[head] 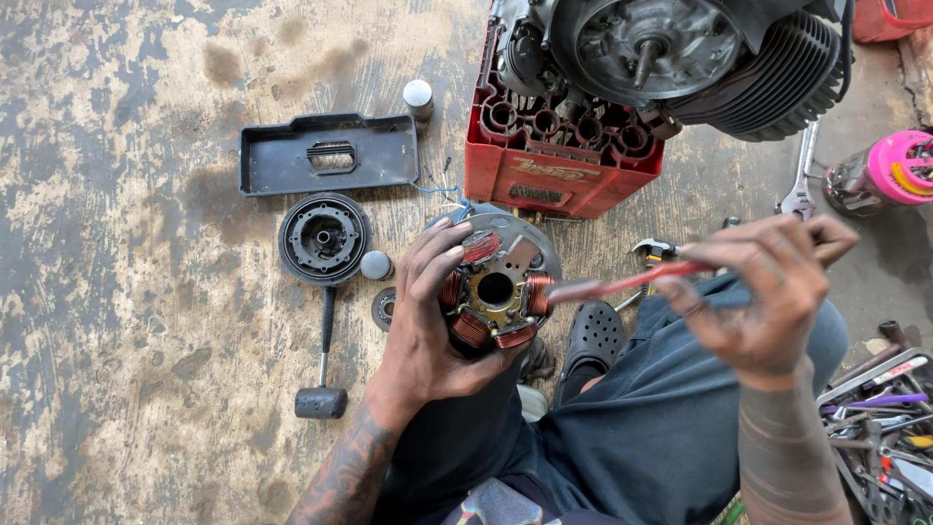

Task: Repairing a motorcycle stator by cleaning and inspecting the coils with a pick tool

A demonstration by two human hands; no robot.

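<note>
Lots of stuff scattered on the stained concrete floor [126, 292] here: a black plastic cover [328, 154] lying open side up, a round black hub-like part [324, 237] just below it, a small grey cap [376, 264] beside that, and a black rubber mallet [323, 365] with its head toward the bottom of the view. A small bearing [384, 308] sits right by the left wrist, partly hidden. Up top there's a red plastic crate [544, 156] with a finned engine [680, 53] resting on it, a wrench [801, 180] on the floor to its right, a pink-capped bottle [889, 170] at the edge, and a tray full of tools [880, 428] in the bottom right corner. Nothing is blocking the work itself. The left hand [423, 321] comes up from below, tattooed forearm, fingers wrapped round the left rim of the coil plate [498, 287], grip closed on it and holding it up over the lap, copper windings facing the camera. The right hand [768, 292] comes in from the right with wrist bent, fingers pinched tight on a red-handled screwdriver [632, 282], which runs near level with its tip touching the plate's right edge. A black clog [593, 335] shows under the plate.
</note>
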